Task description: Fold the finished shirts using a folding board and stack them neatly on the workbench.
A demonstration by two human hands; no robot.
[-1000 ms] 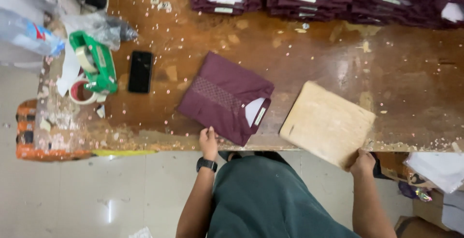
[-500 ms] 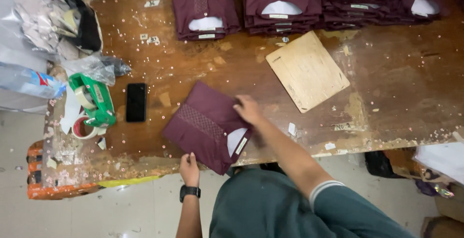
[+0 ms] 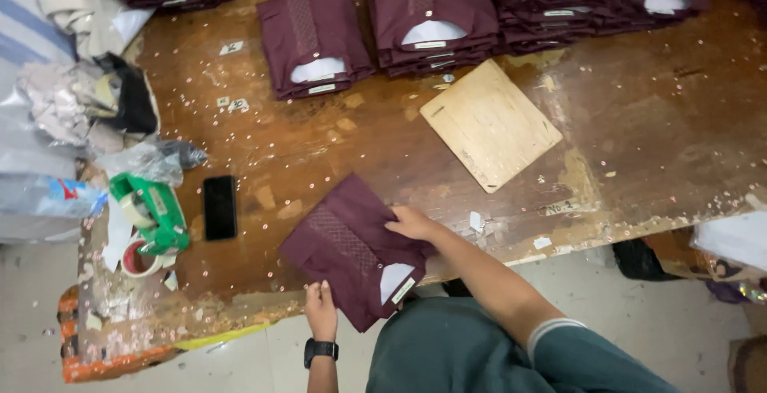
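Observation:
A folded maroon shirt with a white collar insert lies tilted at the near edge of the worn wooden table. My left hand, with a black watch on the wrist, grips the shirt's near-left edge. My right hand rests flat on the shirt's right side, fingers together. A light wooden board lies on the table beyond my right hand, apart from it.
Stacks of folded maroon shirts line the far side of the table. A black phone, a green tape dispenser and a tape roll sit at the left. Plastic bags and fabric pile up on the left edge.
The wooden board went from my right hand at the table's edge onto the table farther back. My right hand came onto the shirt. The view shifted lower and left.

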